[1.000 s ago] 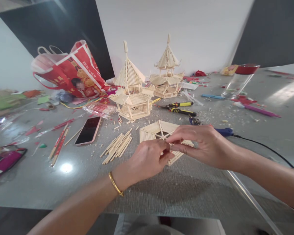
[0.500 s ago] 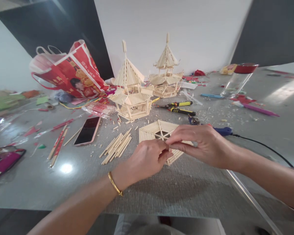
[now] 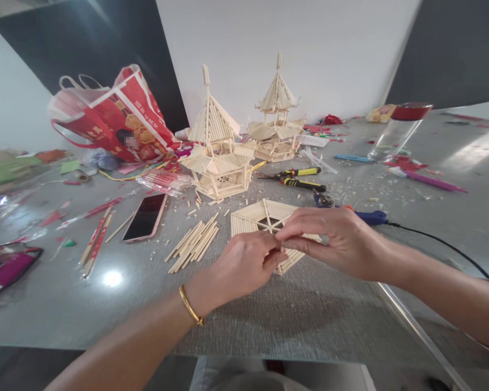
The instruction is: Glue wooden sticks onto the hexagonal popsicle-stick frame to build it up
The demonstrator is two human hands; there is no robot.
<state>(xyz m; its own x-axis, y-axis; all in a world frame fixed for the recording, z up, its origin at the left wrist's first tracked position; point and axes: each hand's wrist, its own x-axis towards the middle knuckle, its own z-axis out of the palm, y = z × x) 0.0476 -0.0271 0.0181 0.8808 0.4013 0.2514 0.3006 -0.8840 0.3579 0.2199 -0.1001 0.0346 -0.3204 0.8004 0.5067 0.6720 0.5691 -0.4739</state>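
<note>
A flat hexagonal frame of thin wooden sticks (image 3: 250, 216) lies on the table, with spokes across its dark middle opening. Both hands meet above its near side and cover part of it. My left hand (image 3: 246, 260) is closed, thumb against fingers, a gold bangle on its wrist. Its fingertips touch those of my right hand (image 3: 334, 239), which is closed in a pinch. Whatever lies between the fingertips is hidden. Left of the frame is a loose pile of wooden sticks (image 3: 193, 241).
Two stick-built pagodas (image 3: 220, 163) (image 3: 276, 130) stand behind the frame. Yellow-black pliers (image 3: 301, 179), a blue glue gun (image 3: 370, 218) with a cord, a phone (image 3: 145, 217), a red bag (image 3: 122, 125) and a clear jar (image 3: 397, 136) surround the work. Scraps litter the table.
Both hands keep the same pinched pose over the hexagonal frame. Only a very slight shift of the camera view shows.
</note>
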